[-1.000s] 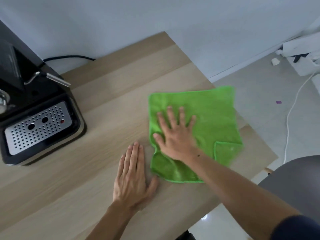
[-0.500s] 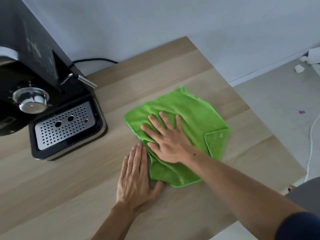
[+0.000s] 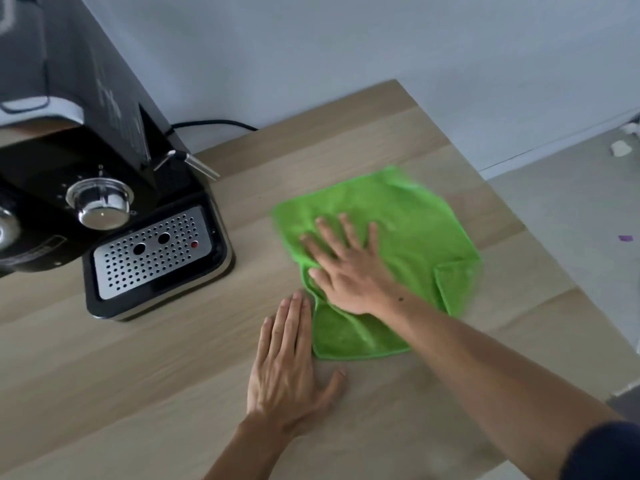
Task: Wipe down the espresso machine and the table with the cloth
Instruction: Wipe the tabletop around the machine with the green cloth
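Shifts cloth (image 3: pixel 415 233) inward from right edge of desk (image 3: pixel 156 393) toward espresso machine (image 3: pixel 114 216), cropped top and left; presses it with blurred, flat right hand (image 3: pixel 349 275); rests flat left hand (image 3: pixel 287 372) alongside.

1. The espresso machine (image 3: pixel 104 109) is cut off by the left and top edges. The markings on its dark side panel are smeared and unreadable.
2. The black cable (image 3: pixel 214 123) passes behind the machine, where its end is hidden.
3. The right hand (image 3: pixel 349 271) lies flat on the green cloth (image 3: pixel 415 230) and hides the part beneath it. Its fingertips and the cloth's far edge are blurred.
4. The right forearm covers part of the cloth's near edge.
5. Both forearms run out at the bottom edge, and the dark sleeve (image 3: pixel 609 452) is cut by the corner.
6. The table (image 3: pixel 138 375) is cut by the left and bottom edges.
7. On the floor, a white object (image 3: pixel 621 148) and a purple scrap (image 3: pixel 625 238) are too small to identify.
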A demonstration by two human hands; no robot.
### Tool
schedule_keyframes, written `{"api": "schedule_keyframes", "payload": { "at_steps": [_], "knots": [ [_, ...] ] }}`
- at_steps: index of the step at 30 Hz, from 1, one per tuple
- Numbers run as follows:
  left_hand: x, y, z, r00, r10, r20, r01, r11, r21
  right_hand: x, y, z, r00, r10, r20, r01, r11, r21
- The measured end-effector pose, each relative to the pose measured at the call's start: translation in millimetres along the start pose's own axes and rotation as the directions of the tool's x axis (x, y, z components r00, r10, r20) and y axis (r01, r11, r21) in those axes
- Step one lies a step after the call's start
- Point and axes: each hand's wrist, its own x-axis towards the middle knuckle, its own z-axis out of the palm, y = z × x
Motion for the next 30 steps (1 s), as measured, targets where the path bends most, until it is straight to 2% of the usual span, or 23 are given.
{"api": "schedule_keyframes", "payload": {
  "at_steps": [1,2,6,7,9,10,11,12,15,16,17,19,20,21,24,25,28,29,30],
  "knots": [
    [0,0,0,1.0,0.0,-0.009,0.0,1.0,-0.007,9,1,-2,0.996,-0.084,0.009,0.084,0.996,-0.028],
    [1,-1,-1,1.0,-0.007,-0.018,0.007,1.0,-0.006,18,7,-4,0.995,-0.098,0.008,0.098,0.995,-0.03],
    [12,-13,-7,0.994,-0.094,-0.048,0.095,0.995,0.013,45,13,-7,0.977,0.208,-0.04,-0.205,0.977,0.063],
    [14,-16,-8,0.994,-0.102,-0.044,0.103,0.995,0.017,47,-1,-7,0.982,0.185,-0.036,-0.183,0.981,0.059],
    [14,-19,-8,0.995,-0.098,-0.03,0.098,0.995,0.024,42,-29,-2,0.996,-0.078,-0.049,0.078,0.997,0.001],
    [13,-20,-8,0.995,-0.098,-0.029,0.099,0.995,0.025,40,-35,-1,0.975,-0.22,-0.036,0.218,0.975,-0.049],
    [13,-20,-9,0.994,-0.108,-0.034,0.109,0.994,0.023,45,-31,-3,0.954,-0.299,-0.024,0.297,0.953,-0.065],
    [13,-21,-9,0.991,-0.127,-0.04,0.128,0.992,0.021,55,-23,-6,0.954,-0.299,-0.026,0.298,0.953,-0.055],
    [18,-36,-15,0.977,-0.199,-0.073,0.202,0.979,0.032,83,-14,-9,0.998,0.022,-0.067,-0.021,1.0,0.024],
    [21,-42,-18,0.974,-0.21,-0.079,0.213,0.976,0.036,87,-22,-9,0.995,0.064,-0.08,-0.062,0.998,0.022],
    [24,-46,-20,0.975,-0.21,-0.073,0.214,0.976,0.038,90,-33,-8,0.996,0.005,-0.09,-0.004,1.0,0.013],
    [27,-51,-22,0.979,-0.197,-0.06,0.199,0.979,0.035,91,-45,-6,0.963,-0.261,-0.061,0.257,0.964,-0.069],
    [28,-52,-23,0.979,-0.193,-0.061,0.195,0.98,0.033,98,-41,-10,0.942,-0.333,-0.052,0.329,0.942,-0.072],
    [29,-50,-23,0.98,-0.192,-0.06,0.194,0.981,0.029,110,-33,-14,0.946,-0.318,-0.064,0.314,0.947,-0.06],
    [31,-49,-24,0.976,-0.204,-0.069,0.206,0.978,0.021,142,-30,-20,0.994,-0.021,-0.108,0.02,1.0,-0.007],
    [32,-49,-25,0.976,-0.208,-0.068,0.21,0.977,0.022,147,-37,-19,0.993,-0.033,-0.11,0.031,0.999,-0.019],
    [33,-50,-25,0.975,-0.216,-0.062,0.216,0.976,0.005,155,-44,-17,0.943,-0.328,-0.062,0.321,0.942,-0.1],
    [32,-49,-25,0.974,-0.219,-0.062,0.22,0.976,0.0,163,-37,-21,0.94,-0.331,-0.077,0.325,0.942,-0.085],
    [33,-49,-24,0.973,-0.224,-0.061,0.224,0.975,-0.001,172,-31,-24,0.961,-0.256,-0.106,0.251,0.966,-0.057]
  ]
}}
